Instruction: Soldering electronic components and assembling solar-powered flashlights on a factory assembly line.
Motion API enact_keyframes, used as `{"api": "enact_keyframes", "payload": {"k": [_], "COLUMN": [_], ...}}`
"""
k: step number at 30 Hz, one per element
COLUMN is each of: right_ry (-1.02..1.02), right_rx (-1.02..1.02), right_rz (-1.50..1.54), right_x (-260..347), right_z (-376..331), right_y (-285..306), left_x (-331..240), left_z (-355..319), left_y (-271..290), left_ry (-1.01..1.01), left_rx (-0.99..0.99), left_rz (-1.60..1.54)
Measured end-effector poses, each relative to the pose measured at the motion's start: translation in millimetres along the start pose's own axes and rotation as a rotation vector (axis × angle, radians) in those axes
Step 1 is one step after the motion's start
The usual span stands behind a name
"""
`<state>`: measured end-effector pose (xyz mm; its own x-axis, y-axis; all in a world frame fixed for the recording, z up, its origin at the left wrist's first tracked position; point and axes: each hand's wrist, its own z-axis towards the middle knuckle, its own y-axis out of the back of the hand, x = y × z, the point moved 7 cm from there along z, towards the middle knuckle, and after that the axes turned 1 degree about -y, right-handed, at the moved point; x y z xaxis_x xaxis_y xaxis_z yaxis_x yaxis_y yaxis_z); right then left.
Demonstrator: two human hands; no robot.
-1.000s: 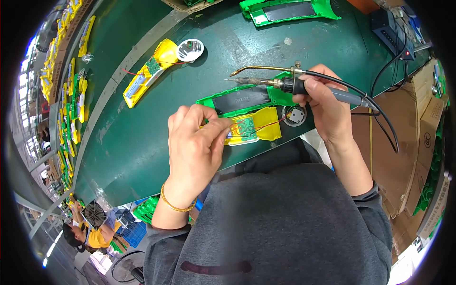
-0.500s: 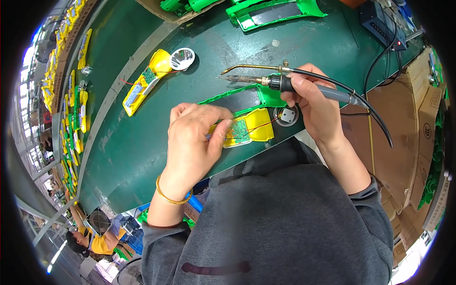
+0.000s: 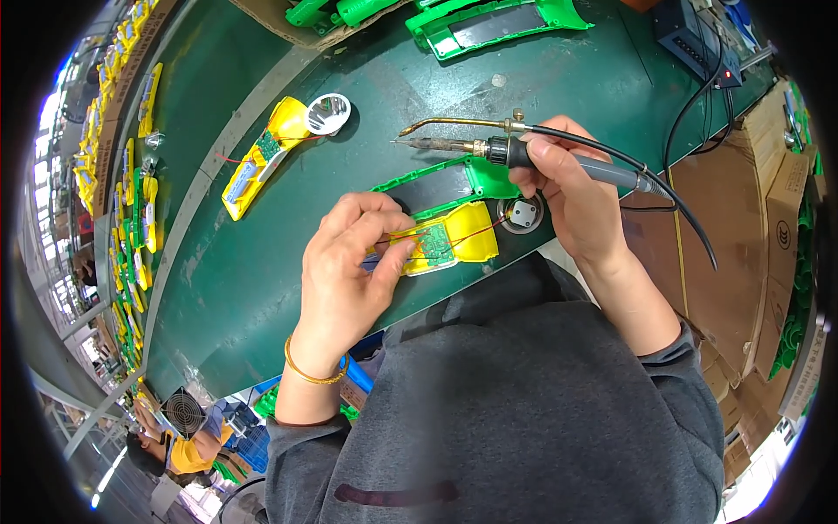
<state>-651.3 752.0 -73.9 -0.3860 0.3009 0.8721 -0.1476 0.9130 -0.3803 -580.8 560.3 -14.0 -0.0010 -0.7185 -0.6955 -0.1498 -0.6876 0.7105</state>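
My right hand (image 3: 572, 196) grips a soldering iron (image 3: 602, 169), its tip pointing left above the table. A thin brass solder-feed tube (image 3: 454, 124) is mounted along the iron. Below lies a yellow flashlight housing (image 3: 472, 232) with a green circuit board (image 3: 435, 245) and thin wires. One red wire runs right to a round lamp head (image 3: 523, 215). My left hand (image 3: 345, 258) is closed in a pinch at the board's left side, on a thin wire; the fingers partly hide the housing. A green housing shell (image 3: 436, 190) with a dark panel lies just behind.
Another yellow housing (image 3: 253, 170) with a shiny reflector (image 3: 329, 114) lies at left. Green shells (image 3: 502, 26) and a cardboard box (image 3: 284, 22) stand at the back. A blue soldering station (image 3: 698, 44) sits back right. Several yellow units line the far left; a person in yellow (image 3: 188, 454) works there.
My left fingers have lifted and opened slightly off the board, showing more of it and the wires. The right hand holds the iron almost unchanged. The whole view has shifted a little.
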Motion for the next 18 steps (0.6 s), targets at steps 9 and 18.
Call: {"api": "enact_keyframes", "payload": {"k": [9,18], "right_ry": [-0.009,-0.007], "right_rx": [0.018,-0.018], "right_rz": [-0.013,0.002], "right_x": [-0.7,-0.9], "right_z": [2.7,5.3], "right_y": [-1.5,-2.5], "left_x": [8.2,14.1], "left_z": [4.8,21.8], "left_y": [8.1,5.4], "left_ry": [-0.034,-0.117], "left_rx": [0.042,0.261], "left_rz": [0.06,-0.125]}}
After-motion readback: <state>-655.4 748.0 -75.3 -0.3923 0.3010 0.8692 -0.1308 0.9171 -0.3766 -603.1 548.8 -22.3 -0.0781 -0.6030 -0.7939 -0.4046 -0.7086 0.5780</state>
